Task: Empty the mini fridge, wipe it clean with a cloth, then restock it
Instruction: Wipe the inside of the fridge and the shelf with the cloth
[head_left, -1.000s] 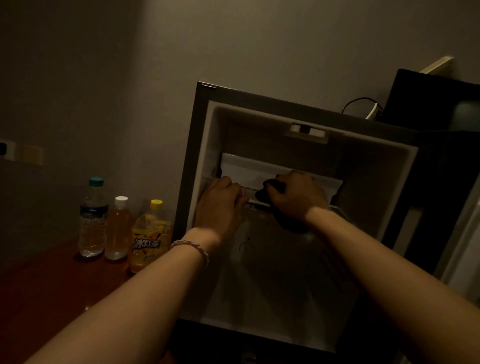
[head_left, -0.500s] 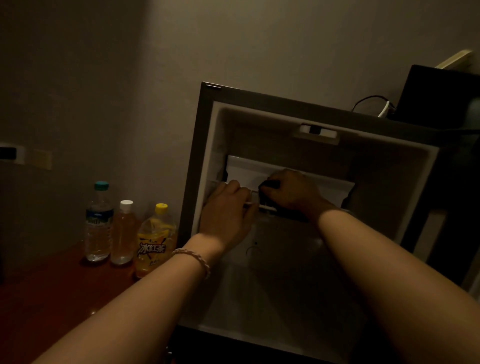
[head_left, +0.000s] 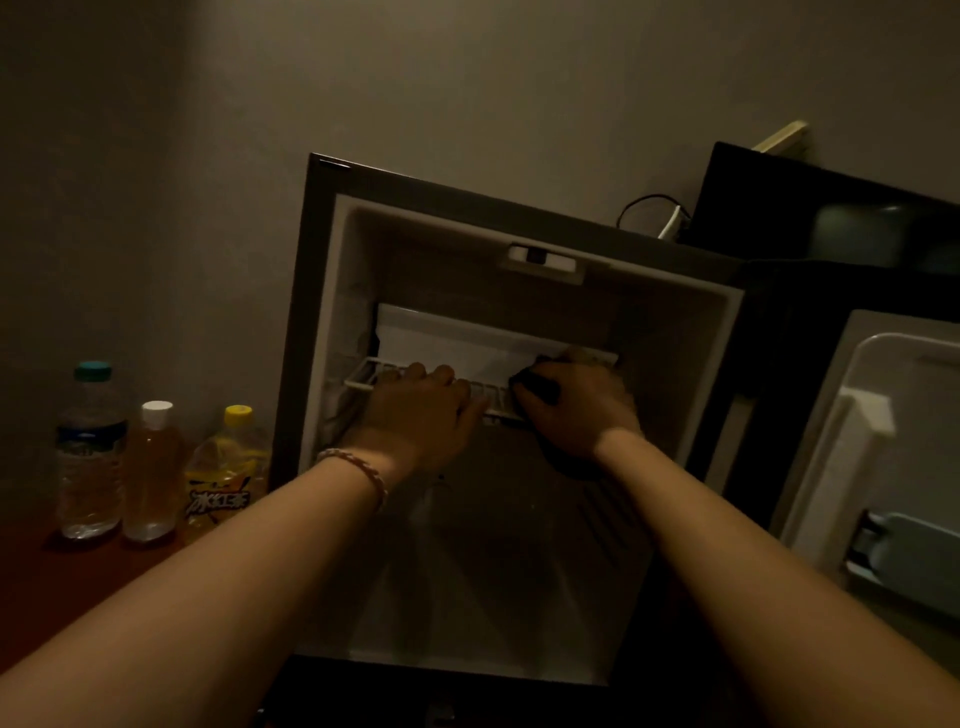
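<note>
Bottles: at the far left we see three standing upright in a row on the reddish tabletop (head_left: 47, 587) — a clear water bottle (head_left: 90, 452) with a teal cap, a pale orange drink (head_left: 151, 475) with a white cap just beside it, then a yellow-capped tea bottle (head_left: 224, 475) closest to the fridge.
Mini fridge: we find the mini fridge (head_left: 332, 291) open and facing us, its pale interior dim; no food or drink shows inside.
Wire shelf: a white wire shelf (head_left: 363, 375) runs across the upper part of the cavity, below a white plate on the back wall.
Left hand: our left hand (head_left: 415, 415) lies on the front of the shelf, fingers curled over its front bar and gripping it; a beaded bracelet (head_left: 358, 467) sits at the wrist.
Cloth: the dark cloth (head_left: 537, 387) is on the shelf's right part, bunched under our other hand — some of it hangs below the wrist.
Right hand: our right hand (head_left: 582, 410) presses down on the cloth with fingers closed round it.
Door: at the right the fridge door (head_left: 883, 426) stands swung open, its white inner liner showing.
Behind: a dark screen (head_left: 831, 218) and a looped cable (head_left: 649, 208) sit above the fridge's right corner.
</note>
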